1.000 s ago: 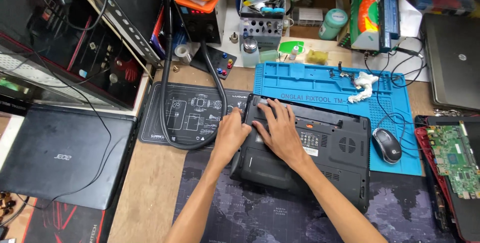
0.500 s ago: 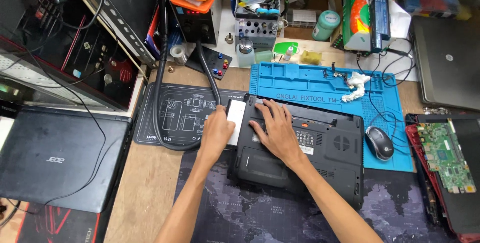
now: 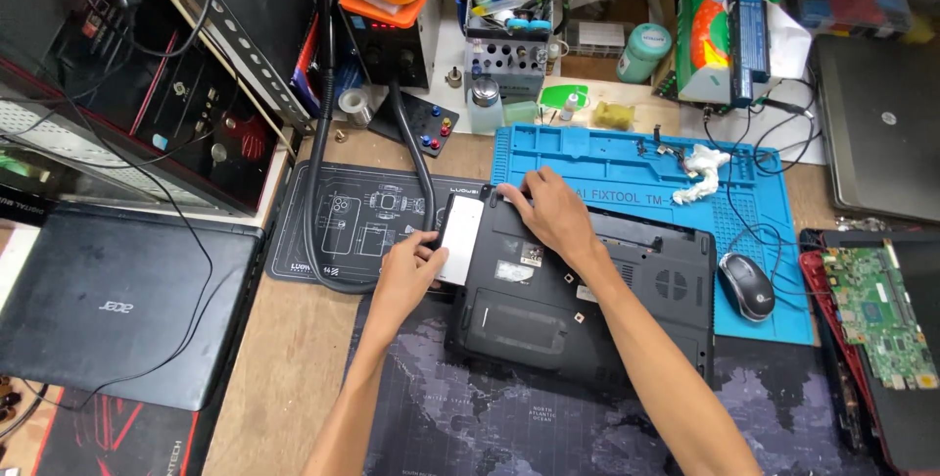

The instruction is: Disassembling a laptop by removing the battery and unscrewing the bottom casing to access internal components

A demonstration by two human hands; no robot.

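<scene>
Sliding out from the left edge of the upturned black laptop (image 3: 578, 305), the flat silver-white drive module (image 3: 459, 238) now shows most of its length, where a second ago it was hidden inside the casing under our palms. We hold it with our left hand (image 3: 409, 275), grip pinched on its near end, thumb on top and fingers beneath, while our right hand (image 3: 548, 214) lies spread and flat on the laptop's far left corner, pressing it down. The laptop sits near the middle of the table, half on the blue silicone mat (image 3: 636, 167) and half on the dark map-printed mat (image 3: 509, 417), with a black hose (image 3: 323, 192) looping just beside the module. We judge the module is nearly free of its bay, so the removal looks almost done. A mouse (image 3: 747, 286) rests off the laptop's right edge.
</scene>
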